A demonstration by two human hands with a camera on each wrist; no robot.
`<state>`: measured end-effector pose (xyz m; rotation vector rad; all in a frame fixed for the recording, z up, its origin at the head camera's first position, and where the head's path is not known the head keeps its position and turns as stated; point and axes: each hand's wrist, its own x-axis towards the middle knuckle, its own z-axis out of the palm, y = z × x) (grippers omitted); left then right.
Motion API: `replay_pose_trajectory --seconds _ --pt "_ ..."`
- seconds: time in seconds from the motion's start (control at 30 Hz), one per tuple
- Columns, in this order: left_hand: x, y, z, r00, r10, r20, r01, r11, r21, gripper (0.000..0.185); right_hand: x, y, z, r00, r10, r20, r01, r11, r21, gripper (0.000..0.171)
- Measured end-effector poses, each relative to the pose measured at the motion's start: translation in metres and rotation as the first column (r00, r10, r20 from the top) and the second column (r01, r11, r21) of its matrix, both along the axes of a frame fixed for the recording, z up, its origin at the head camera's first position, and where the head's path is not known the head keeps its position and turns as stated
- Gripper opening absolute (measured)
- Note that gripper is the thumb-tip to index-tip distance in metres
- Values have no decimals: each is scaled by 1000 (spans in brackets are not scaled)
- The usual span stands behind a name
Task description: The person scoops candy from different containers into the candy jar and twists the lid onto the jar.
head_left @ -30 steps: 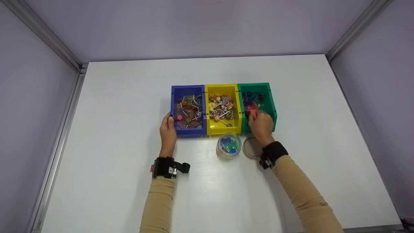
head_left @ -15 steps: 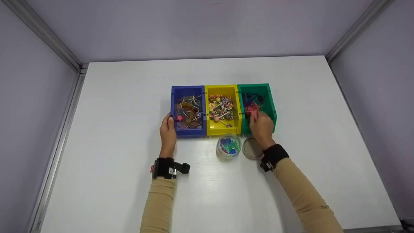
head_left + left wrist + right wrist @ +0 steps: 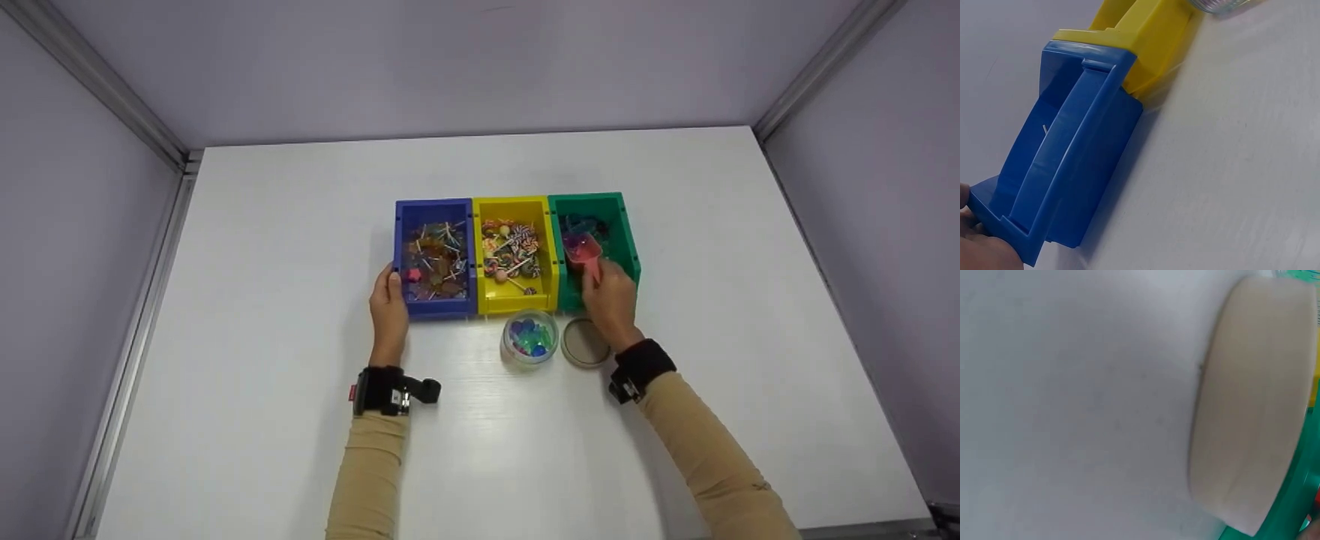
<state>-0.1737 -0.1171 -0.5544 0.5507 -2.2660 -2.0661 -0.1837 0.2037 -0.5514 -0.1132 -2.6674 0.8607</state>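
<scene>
My right hand [image 3: 611,298] holds a small pink scoop [image 3: 585,251] by its handle, inside the green bin [image 3: 631,255]. Small pink and purple pieces show in the scoop's bowl. Blue and dark translucent pieces [image 3: 581,223] lie in the bin behind it. At the far left of the row, my left hand [image 3: 388,307] grips the side wall of the blue bin [image 3: 1072,146], thumb over the rim. In front of the bins stands a clear jar [image 3: 529,339] with blue, purple and green pieces inside. Beside it lies a round beige lid [image 3: 585,343], large in the right wrist view.
The yellow bin [image 3: 517,303] sits between the blue and green ones and holds swirl lollipops [image 3: 517,247]. Translucent candies on sticks [image 3: 442,259] fill the blue bin. The white table [image 3: 480,450] is bounded by pale walls [image 3: 480,67] at the back and sides.
The right hand has shifted slightly right and toward the front, and the scoop's bowl has come more into view with pieces in it. The left hand stays on the blue bin.
</scene>
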Motion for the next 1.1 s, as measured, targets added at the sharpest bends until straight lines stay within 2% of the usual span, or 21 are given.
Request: replay_pose_trajectory --seconds 0.2,0.5,0.9,1.1 --pt "1 0 -1 1000 11 -21 -10 1000 25 46 4 4 -3 999 23 -43 -24 1000 -20 27" --pt "1 -1 -2 1000 7 -24 -7 1000 -18 46 8 9 -7 991 15 -130 -20 999 -33 25" --pt "0 0 -3 999 1 -53 -2 1000 -11 45 13 13 -4 988 0 -152 -10 998 -69 26" --pt "-2 0 -4 998 1 -55 -2 1000 -22 45 18 16 -2 981 11 -196 -26 997 -76 24"
